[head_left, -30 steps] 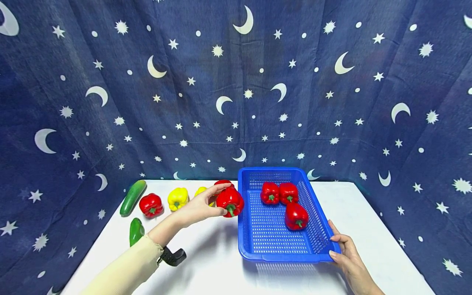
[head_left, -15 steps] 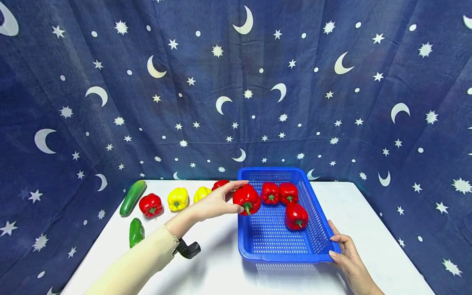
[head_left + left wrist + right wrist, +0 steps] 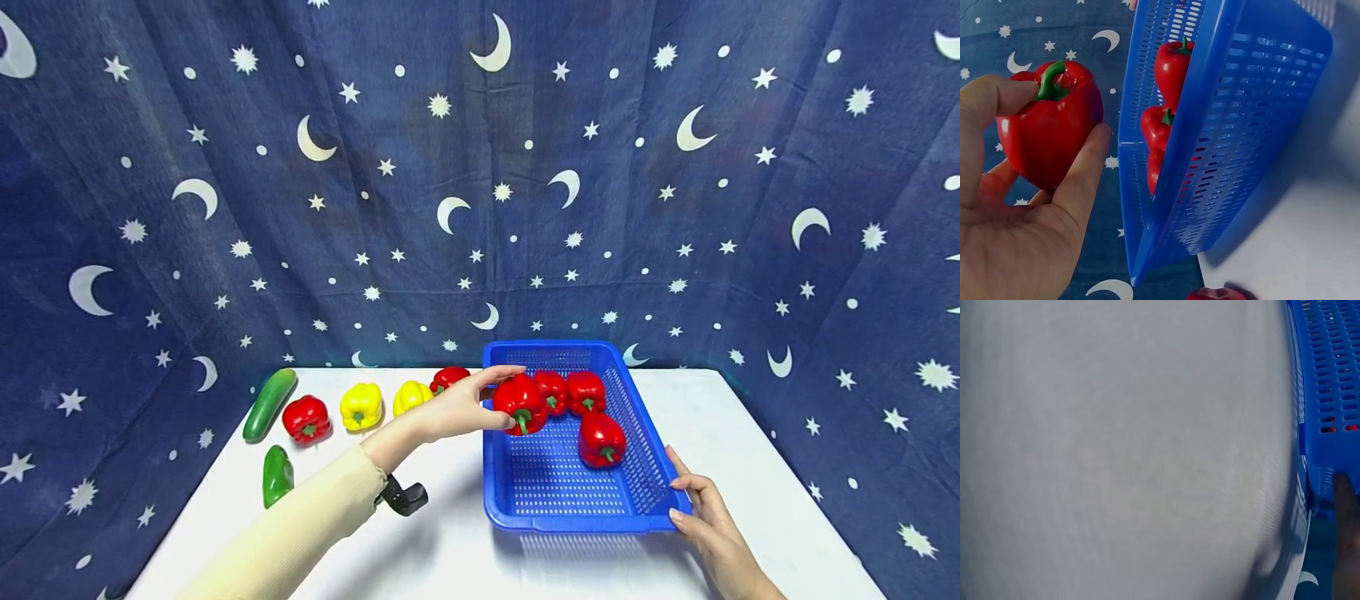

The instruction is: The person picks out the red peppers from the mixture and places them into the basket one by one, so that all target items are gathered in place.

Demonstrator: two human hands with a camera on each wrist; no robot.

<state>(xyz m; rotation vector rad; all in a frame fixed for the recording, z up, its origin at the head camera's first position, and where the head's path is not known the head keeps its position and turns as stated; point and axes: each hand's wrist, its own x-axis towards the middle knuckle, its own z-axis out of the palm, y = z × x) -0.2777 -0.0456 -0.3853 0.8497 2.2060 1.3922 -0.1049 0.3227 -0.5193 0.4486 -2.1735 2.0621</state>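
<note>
My left hand (image 3: 467, 407) holds a red bell pepper (image 3: 521, 403) between thumb and fingers, above the left part of a blue plastic basket (image 3: 577, 524). In the left wrist view the thumb lies by the green stem of this bell pepper (image 3: 1054, 137), and the basket (image 3: 1235, 125) stands beside it. Three more red bell peppers (image 3: 602, 439) lie inside the basket toward its back and right. The right hand (image 3: 712, 525) grips the basket's near right corner, thumb on the rim. Only one finger (image 3: 1346, 512) of it shows in the right wrist view, against the basket wall.
On the left of the white table (image 3: 450, 550) lie a cucumber (image 3: 270, 405), a green pepper (image 3: 277, 475), a red bell pepper (image 3: 306, 419) and two yellow bell peppers (image 3: 362, 406). Another red bell pepper (image 3: 448, 379) sits behind the left hand. A starry blue cloth (image 3: 420, 167) hangs behind.
The left hand has carried its red bell pepper rightward, from outside the basket's left rim to above its inside. The right hand and the basket have stayed in place.
</note>
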